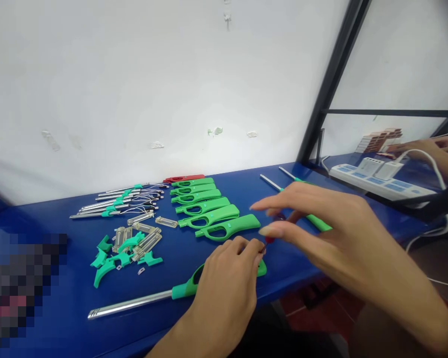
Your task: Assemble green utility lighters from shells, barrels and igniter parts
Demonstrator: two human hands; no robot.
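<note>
My left hand (227,293) is closed round the green body of a long-nosed lighter (182,291), pressing it to the blue table. The lighter's silver barrel points left, and most of its body is under my fingers. Above its right end, my right hand (321,228) has thumb and fingers loosely round a small screwdriver (270,239) with a red and dark handle. The screwdriver slants down toward the lighter beside my left fingertips; its tip is hidden. Behind my hands, several green lighter shell halves (216,217) lie in a row, with a red one (184,178) at the back.
Metal barrels with wires (115,201), clear fuel tanks (147,243) and teal triggers (104,271) lie at left. Two more lighters (272,182) lie behind my right hand. A power strip (381,181) and another person's hands (421,146) are beyond the black frame (330,74).
</note>
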